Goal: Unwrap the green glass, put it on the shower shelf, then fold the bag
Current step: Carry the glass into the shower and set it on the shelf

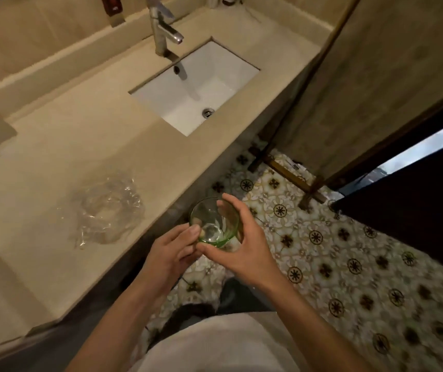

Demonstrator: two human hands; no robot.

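Two hands hold the green glass at lower centre of the frame, out past the front edge of the counter and above the patterned floor. The left hand has its fingers curled against the glass's near-left wall; the right hand wraps the far-right wall, thumb low and fingers clamped around the side. The glass is tilted with its mouth toward the camera, already bare and empty; its thick clear base shows through. The clear plastic bag lies crumpled and slack on the counter at left of centre, holding nothing, well apart from the glass. The white sink in the upper centre is empty, its drain uncovered, with the faucet above it. No shower shelf is in view. For the step in hand, carrying the glass to the shelf, a firm one-handed wrap around the wall with the glass upright would likely serve best, since smooth glass may slip.
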